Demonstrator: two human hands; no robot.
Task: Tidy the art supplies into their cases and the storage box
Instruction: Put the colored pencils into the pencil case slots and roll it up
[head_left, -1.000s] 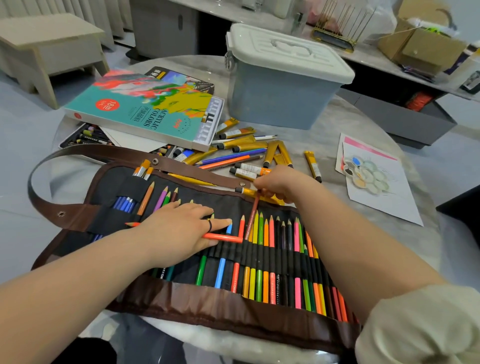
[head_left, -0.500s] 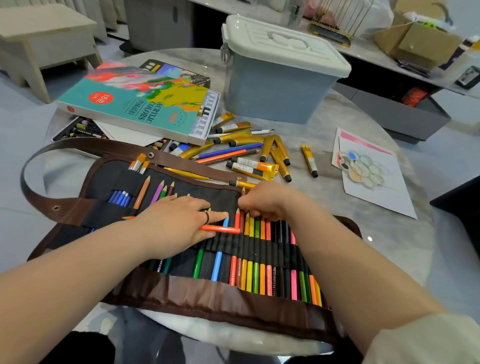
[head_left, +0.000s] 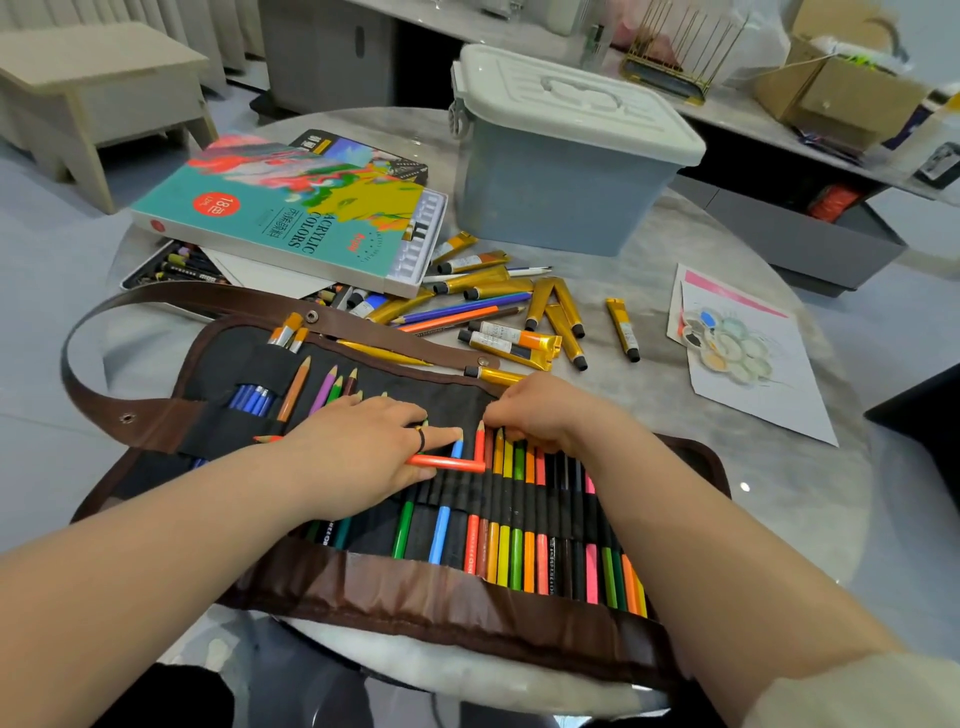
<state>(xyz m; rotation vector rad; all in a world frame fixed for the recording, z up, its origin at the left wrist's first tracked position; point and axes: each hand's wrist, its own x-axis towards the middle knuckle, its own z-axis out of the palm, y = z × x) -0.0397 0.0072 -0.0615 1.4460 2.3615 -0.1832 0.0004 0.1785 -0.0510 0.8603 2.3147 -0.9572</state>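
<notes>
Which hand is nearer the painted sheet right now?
Right. The right hand is at the pencil roll's top edge, left of the sheet; the left hand lies farther left on the roll.

A thin dark ring (head_left: 421, 440) circles one finger of the left hand (head_left: 363, 449). A cream, slightly fuzzy sleeve (head_left: 857, 691) covers the upper right arm (head_left: 701, 519).

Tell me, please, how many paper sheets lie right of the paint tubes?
2: a painted sheet near the table's right edge, and a pink-striped sheet mostly hidden under it; more may be hidden.
</notes>
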